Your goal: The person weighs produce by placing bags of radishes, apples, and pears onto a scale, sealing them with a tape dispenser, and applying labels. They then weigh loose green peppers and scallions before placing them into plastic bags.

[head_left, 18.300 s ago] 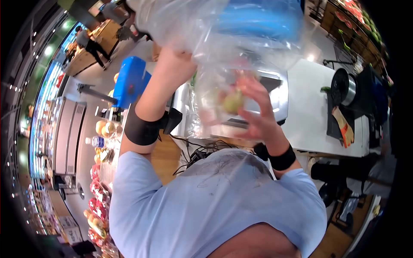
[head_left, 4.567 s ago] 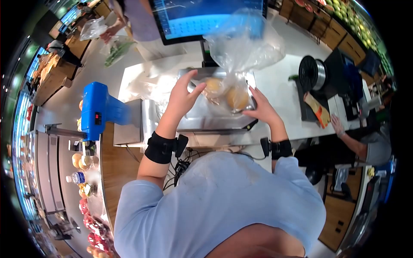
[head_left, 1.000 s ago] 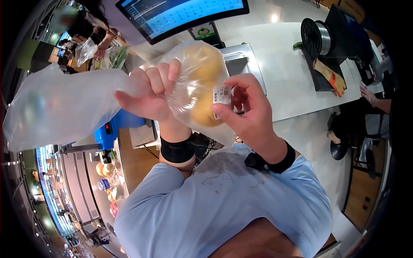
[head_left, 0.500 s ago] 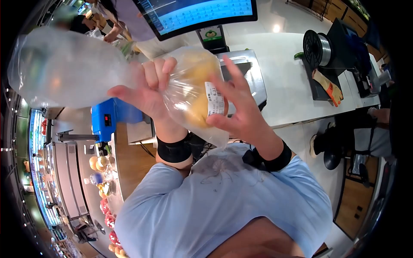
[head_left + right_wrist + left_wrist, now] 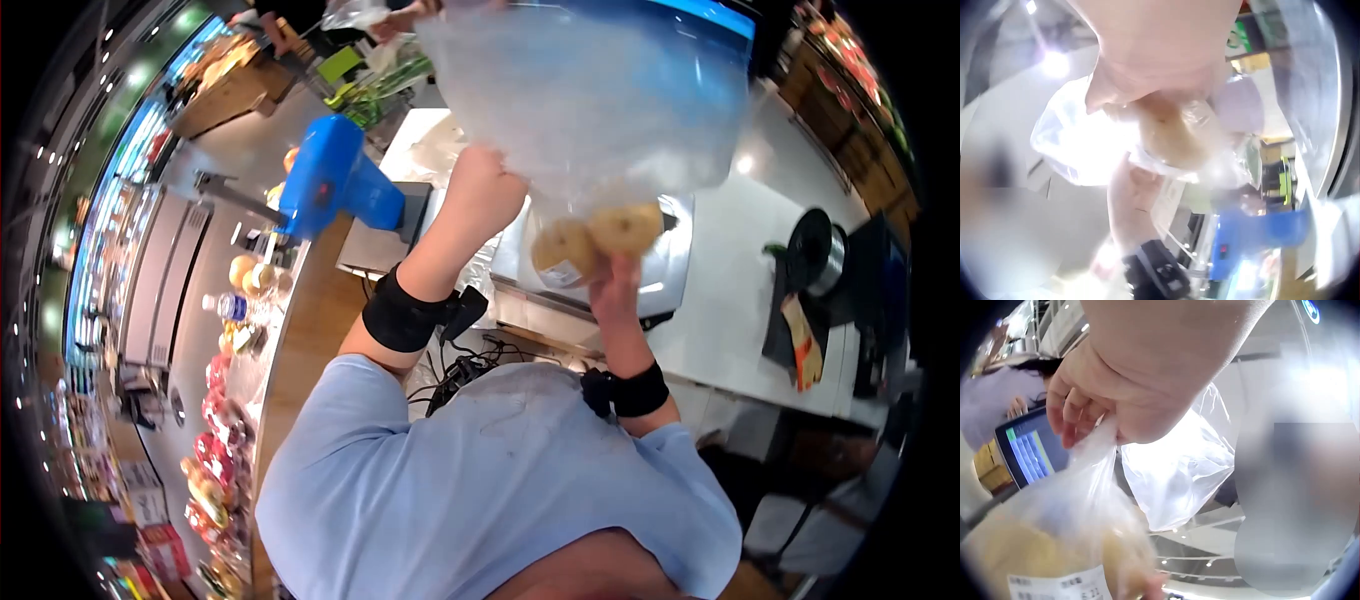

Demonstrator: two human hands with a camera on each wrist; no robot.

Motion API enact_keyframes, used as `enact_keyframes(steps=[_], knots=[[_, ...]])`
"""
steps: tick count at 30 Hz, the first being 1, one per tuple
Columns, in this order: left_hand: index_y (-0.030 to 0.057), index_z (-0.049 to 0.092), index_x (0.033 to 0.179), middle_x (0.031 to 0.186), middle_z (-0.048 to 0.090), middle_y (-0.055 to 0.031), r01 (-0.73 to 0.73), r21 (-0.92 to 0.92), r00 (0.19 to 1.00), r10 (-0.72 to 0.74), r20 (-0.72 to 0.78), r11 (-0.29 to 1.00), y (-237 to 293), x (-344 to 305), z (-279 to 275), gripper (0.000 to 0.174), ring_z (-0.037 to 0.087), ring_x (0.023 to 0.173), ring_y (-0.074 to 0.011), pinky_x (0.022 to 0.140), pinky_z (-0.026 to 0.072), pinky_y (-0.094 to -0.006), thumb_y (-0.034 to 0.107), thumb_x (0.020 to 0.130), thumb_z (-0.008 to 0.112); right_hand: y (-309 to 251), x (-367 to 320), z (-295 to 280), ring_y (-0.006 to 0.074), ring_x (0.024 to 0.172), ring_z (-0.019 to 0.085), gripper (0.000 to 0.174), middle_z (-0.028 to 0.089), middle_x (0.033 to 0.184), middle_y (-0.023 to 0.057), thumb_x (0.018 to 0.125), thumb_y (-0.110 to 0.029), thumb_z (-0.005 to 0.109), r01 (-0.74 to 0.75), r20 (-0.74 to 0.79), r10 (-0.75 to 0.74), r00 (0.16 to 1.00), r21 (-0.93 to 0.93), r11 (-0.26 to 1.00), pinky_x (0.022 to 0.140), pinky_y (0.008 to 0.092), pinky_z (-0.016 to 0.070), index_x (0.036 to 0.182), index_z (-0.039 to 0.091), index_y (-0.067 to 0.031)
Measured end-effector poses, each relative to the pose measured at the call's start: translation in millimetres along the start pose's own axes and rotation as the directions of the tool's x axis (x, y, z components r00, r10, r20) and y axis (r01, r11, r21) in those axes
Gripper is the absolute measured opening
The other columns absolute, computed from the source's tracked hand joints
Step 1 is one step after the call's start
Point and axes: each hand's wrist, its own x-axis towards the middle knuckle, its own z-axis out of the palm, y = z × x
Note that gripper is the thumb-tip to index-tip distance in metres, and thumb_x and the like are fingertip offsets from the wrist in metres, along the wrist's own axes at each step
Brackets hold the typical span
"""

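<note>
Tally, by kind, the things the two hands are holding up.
Clear plastic bag: 1
Round yellow fruits inside the bag: 2
Printed label stuck on the bag: 1
Total: 4

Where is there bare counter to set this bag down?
Bare white counter lies between the scale and the black spool. The scale under the bag looks free too. The fruit display beside the blue machine is crowded.
</note>
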Motion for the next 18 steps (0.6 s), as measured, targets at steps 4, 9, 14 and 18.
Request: enact_keyframes(steps=[4,9,14,18], knots=[[-0.0025,0.065,0.081,0.081,0.06,-0.0272,0.101,0.571,0.988,-0.148,0.037,0.814,-5.7,-13.0,-28.0,0.019,0.057,0.078,-0.0435,0.07,0.0488,-0.0436,0.009,0.07,0.056,-67.7,-1.7,21.3,0.0321,0.11,0.053,0.052,0.058,0.111,0.0191,0.09,-0.048,0.053,0.58,0.635,-0.523,0.569,0.141,0.802,0.097,0.0444,0.0404,0.11,0.058,-0.0004],[-0.0035,0.064,0.079,0.077,0.061,-0.0259,-0.068,0.451,0.961,-0.063,0.269,0.89,-20.7,-40.6,-42.0,0.016,0.059,0.074,-0.0418,0.067,0.0494,-0.043,0.007,0.069,0.058,-59.3,12.2,3.4,0.0274,0.116,0.05,0.045,0.055,0.119,0.0115,0.087,-0.047,0.055,0.171,0.62,-0.033,0.784,-0.164,0.972,0.098,0.0419,0.0417,0.103,0.062,-0.0047],[-0.0017,0.067,0.09,0.079,0.064,-0.0243,0.115,0.325,0.992,-0.123,0.005,0.939,-37.9,-53.4,-98.2,0.024,0.064,0.075,-0.0361,0.066,0.0516,-0.0374,0.009,0.07,0.06,35.1,55.9,136.8,0.0298,0.11,0.054,0.046,0.058,0.117,0.0161,0.088,-0.044,0.052,0.255,0.826,0.37,0.425,-0.502,0.827,0.095,0.041,0.0428,0.105,0.062,-0.002],[0.0047,0.067,0.077,0.074,0.066,-0.0171,0.458,0.65,0.878,-0.423,-0.225,0.606,-39.2,-83.5,-158.9,0.016,0.065,0.068,-0.0331,0.064,0.0529,-0.0399,0.017,0.067,0.063,111.7,26.4,215.2,0.0291,0.106,0.056,0.039,0.061,0.109,0.0156,0.088,-0.038,0.052,0.427,0.738,0.571,0.359,-0.674,0.603,0.089,0.0387,0.0432,0.101,0.064,-0.0031]])
